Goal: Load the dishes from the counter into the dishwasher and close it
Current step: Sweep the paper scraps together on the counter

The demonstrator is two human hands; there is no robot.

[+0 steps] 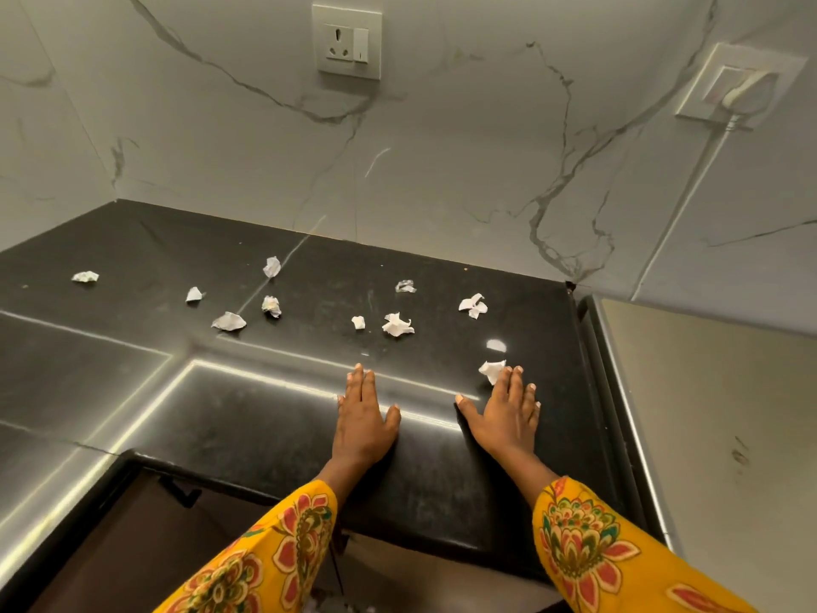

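Yellow floral sleeves [283, 555] sit nearest, both arms reaching onto the black counter [247, 431]. Left hand [363, 419] lies flat, fingers straight, holding nothing. Right hand [504, 417] also flat and released, fingertips touching a crumpled paper scrap [491, 370]. More paper scraps [398, 325] scatter beyond both hands, well apart from the left one. No dishes or dishwasher in view. Wall socket [346, 42] above the hands, plugged socket [742, 88] with cord up right. No readable writing.
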